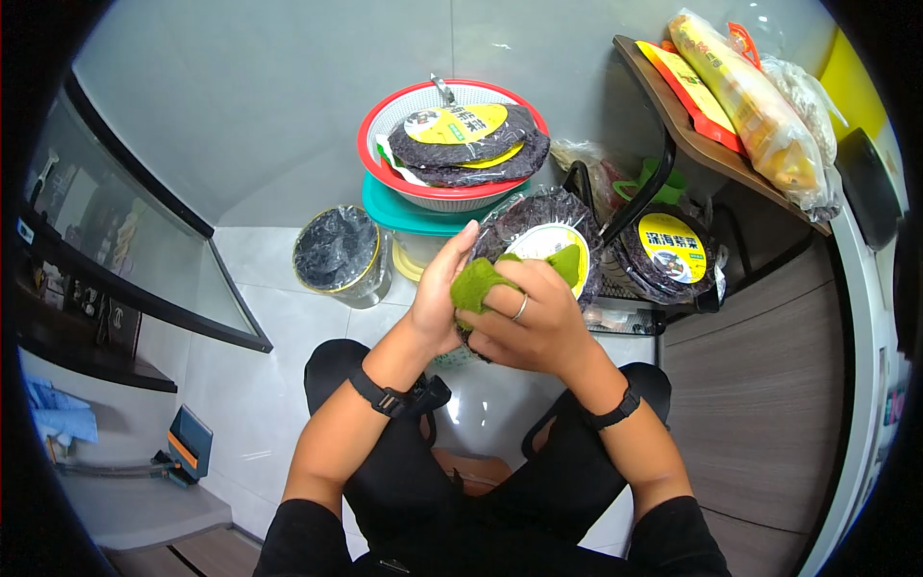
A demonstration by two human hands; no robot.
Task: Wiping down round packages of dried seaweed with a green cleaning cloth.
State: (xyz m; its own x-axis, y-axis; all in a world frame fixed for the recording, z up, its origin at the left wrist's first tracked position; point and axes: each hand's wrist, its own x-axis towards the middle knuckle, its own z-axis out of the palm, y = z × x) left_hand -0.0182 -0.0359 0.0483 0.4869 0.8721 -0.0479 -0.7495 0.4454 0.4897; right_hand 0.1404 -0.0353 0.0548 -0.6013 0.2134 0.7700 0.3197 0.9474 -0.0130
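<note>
My left hand (435,296) grips the left edge of a plastic-wrapped round pack of dried seaweed (533,209), tilted in front of me. My right hand (537,317), with a ring on one finger, holds a green cloth (479,285) against the pack, partly over its white and yellow label. The left fingers behind the pack are hidden. Just behind, more wrapped seaweed packs (469,141) lie stacked in a red-rimmed white strainer basket (364,137). Another such pack (667,245) lies to the right on a black wire rack.
Under the basket is a teal-lidded container (382,209). A lined trash bin (335,249) stands left of it. At the right, a wooden shelf (649,94) holds food packages, above a green cup (667,184). A black-framed glass door (238,303) and a dustpan (191,443) are at the left.
</note>
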